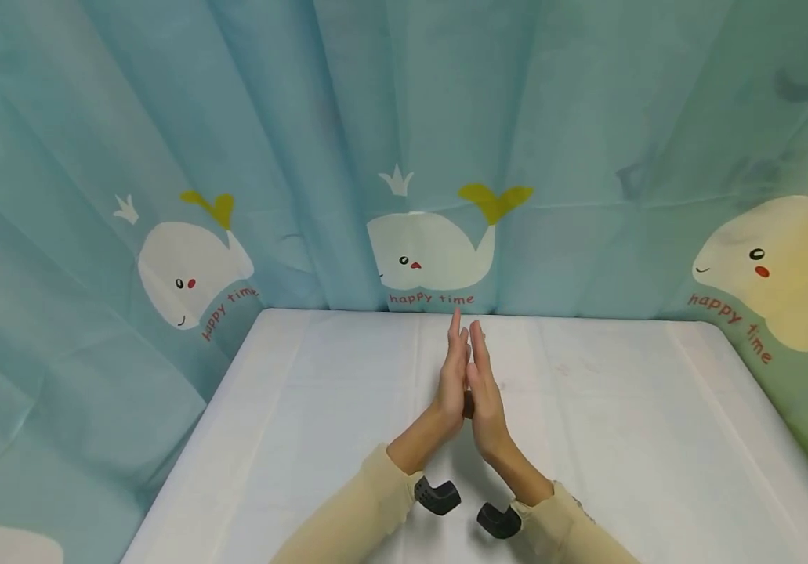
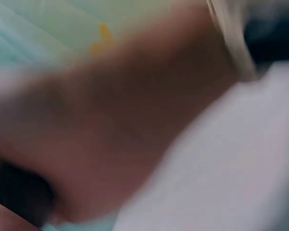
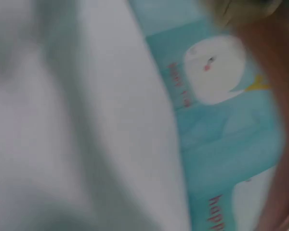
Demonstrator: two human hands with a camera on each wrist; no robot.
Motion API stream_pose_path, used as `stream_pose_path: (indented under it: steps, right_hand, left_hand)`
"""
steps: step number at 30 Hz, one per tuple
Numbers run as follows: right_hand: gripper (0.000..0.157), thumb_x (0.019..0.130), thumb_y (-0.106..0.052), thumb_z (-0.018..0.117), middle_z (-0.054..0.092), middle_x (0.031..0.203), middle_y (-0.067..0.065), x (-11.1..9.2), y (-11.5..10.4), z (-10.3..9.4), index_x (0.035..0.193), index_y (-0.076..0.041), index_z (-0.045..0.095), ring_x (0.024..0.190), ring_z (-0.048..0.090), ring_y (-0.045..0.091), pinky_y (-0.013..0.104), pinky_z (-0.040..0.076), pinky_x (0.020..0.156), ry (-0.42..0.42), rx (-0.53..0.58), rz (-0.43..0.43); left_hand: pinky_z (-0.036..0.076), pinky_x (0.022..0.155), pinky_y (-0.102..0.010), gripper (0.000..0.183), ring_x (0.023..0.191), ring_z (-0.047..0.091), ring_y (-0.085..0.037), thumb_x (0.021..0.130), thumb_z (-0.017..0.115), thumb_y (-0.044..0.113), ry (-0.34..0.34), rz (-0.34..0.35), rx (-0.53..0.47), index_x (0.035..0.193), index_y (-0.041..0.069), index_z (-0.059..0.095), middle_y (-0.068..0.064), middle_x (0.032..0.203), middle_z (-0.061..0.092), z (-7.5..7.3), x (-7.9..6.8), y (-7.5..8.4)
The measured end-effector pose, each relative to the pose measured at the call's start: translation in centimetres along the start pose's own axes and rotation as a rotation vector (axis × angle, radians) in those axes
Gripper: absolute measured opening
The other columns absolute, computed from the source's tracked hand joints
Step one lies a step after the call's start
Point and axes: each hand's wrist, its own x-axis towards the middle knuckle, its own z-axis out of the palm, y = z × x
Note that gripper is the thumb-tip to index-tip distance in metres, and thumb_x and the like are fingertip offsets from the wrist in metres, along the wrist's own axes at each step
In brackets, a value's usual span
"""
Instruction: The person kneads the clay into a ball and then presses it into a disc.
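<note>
Sandwiching a dark object (image 1: 469,405), left hand (image 1: 450,380) and right hand (image 1: 488,407), fingers (image 1: 480,348) straight toward the curtain (image 1: 587,117), object's long axis unclear

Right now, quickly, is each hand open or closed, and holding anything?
Left hand: open, a dark object between the palms.
Right hand: open, facing the left.
</note>
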Motion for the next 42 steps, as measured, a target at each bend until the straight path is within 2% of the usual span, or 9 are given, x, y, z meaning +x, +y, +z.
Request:
stream_pose_path:
  steps: [4, 9, 15, 22, 24, 30, 31, 34, 42]
  right_hand:
    - [0.057, 0.111, -0.037, 0.021, 0.007, 0.171, -0.013, 0.5, -1.3, 0.1, 0.167, -0.031, 0.006, 0.157, 0.001, 0.011, 0.055, 0.0, 0.123, 0.034, 0.028, -0.011]
    - [0.056, 0.112, -0.041, 0.017, 0.007, 0.171, -0.013, 1.7, -1.5, -0.8, 0.165, -0.038, 0.003, 0.156, 0.003, 0.008, 0.051, 0.0, 0.124, 0.07, 0.044, 0.057]
    - [0.054, 0.113, -0.042, 0.013, -0.002, 0.172, -0.013, 1.8, 0.5, -1.5, 0.165, -0.039, 0.003, 0.156, -0.004, 0.007, 0.047, -0.003, 0.125, 0.097, 0.112, 0.119]
    - [0.056, 0.112, -0.038, 0.011, 0.003, 0.172, -0.009, -0.1, -1.7, 0.9, 0.167, -0.026, 0.006, 0.157, -0.002, 0.013, 0.05, 0.0, 0.124, 0.026, 0.077, -0.005]
    - [0.056, 0.112, -0.038, 0.012, 0.006, 0.172, -0.011, 0.3, -2.4, 0.8, 0.167, -0.029, 0.008, 0.157, 0.0, 0.011, 0.051, 0.0, 0.123, 0.026, 0.05, -0.024]
    - [0.052, 0.112, -0.046, 0.014, 0.007, 0.169, -0.019, 3.1, -1.3, -2.2, 0.163, -0.045, 0.006, 0.155, 0.001, 0.003, 0.043, -0.002, 0.124, 0.087, 0.085, 0.076]
    - [0.052, 0.112, -0.047, 0.014, 0.006, 0.169, -0.02, 3.4, -1.0, -2.6, 0.163, -0.046, 0.005, 0.155, 0.0, 0.003, 0.042, -0.004, 0.124, 0.089, 0.096, 0.089]
    - [0.052, 0.112, -0.043, 0.012, 0.004, 0.17, -0.016, 3.4, -0.1, -2.8, 0.164, -0.041, 0.004, 0.156, 0.0, 0.006, 0.041, -0.003, 0.125, 0.067, 0.086, 0.086]
    - [0.056, 0.112, -0.032, 0.013, 0.004, 0.173, -0.001, -0.5, -1.0, 0.6, 0.167, -0.023, 0.009, 0.158, 0.003, 0.017, 0.018, 0.017, 0.116, 0.032, 0.079, -0.065]
  left_hand:
    - [0.004, 0.124, -0.056, 0.062, 0.158, -0.001, -0.022, 0.11, 0.011, 0.048, -0.039, 0.002, 0.139, 0.167, 0.026, -0.001, 0.003, 0.172, -0.004, -0.1, 0.0, -1.0]
    - [0.003, 0.126, -0.05, 0.064, 0.158, -0.002, -0.022, 0.11, 0.012, 0.053, -0.103, -0.014, 0.055, 0.166, 0.027, -0.004, 0.003, 0.172, -0.007, 0.3, -1.1, -0.5]
    - [-0.003, 0.125, -0.047, 0.063, 0.157, -0.006, -0.013, 0.111, 0.009, 0.049, -0.184, 0.1, 0.119, 0.166, 0.022, -0.005, 0.005, 0.172, -0.007, 0.8, -1.5, 1.0]
    - [-0.002, 0.124, -0.054, 0.062, 0.158, -0.002, -0.019, 0.111, 0.009, 0.045, -0.007, 0.059, 0.15, 0.167, 0.022, -0.003, 0.004, 0.172, -0.003, -0.2, 0.2, 0.0]
    - [0.012, 0.124, -0.05, 0.062, 0.156, 0.015, -0.022, 0.11, 0.008, 0.048, -0.012, 0.036, 0.145, 0.167, 0.024, -0.004, 0.003, 0.172, -0.005, -0.4, 0.2, -0.3]
    - [0.017, 0.124, -0.044, 0.062, 0.156, 0.015, -0.025, 0.111, 0.01, 0.051, -0.096, -0.002, 0.024, 0.166, 0.027, -0.005, -0.003, 0.172, -0.01, 1.1, -1.7, -0.1]
    - [0.003, 0.126, -0.049, 0.062, 0.158, -0.003, -0.023, 0.111, 0.011, 0.05, -0.1, -0.001, -0.02, 0.166, 0.026, -0.005, -0.003, 0.172, -0.01, 1.4, -2.0, 0.0]
    - [0.002, 0.126, -0.048, 0.064, 0.158, -0.003, -0.023, 0.11, 0.015, 0.054, -0.074, -0.001, -0.105, 0.166, 0.028, -0.003, -0.004, 0.172, -0.008, 1.6, -2.0, 0.7]
    - [0.001, 0.124, -0.056, 0.061, 0.158, -0.003, -0.022, 0.111, 0.017, 0.05, 0.155, -0.002, 0.173, 0.167, 0.028, 0.003, 0.002, 0.173, -0.001, 0.5, -0.2, 0.4]
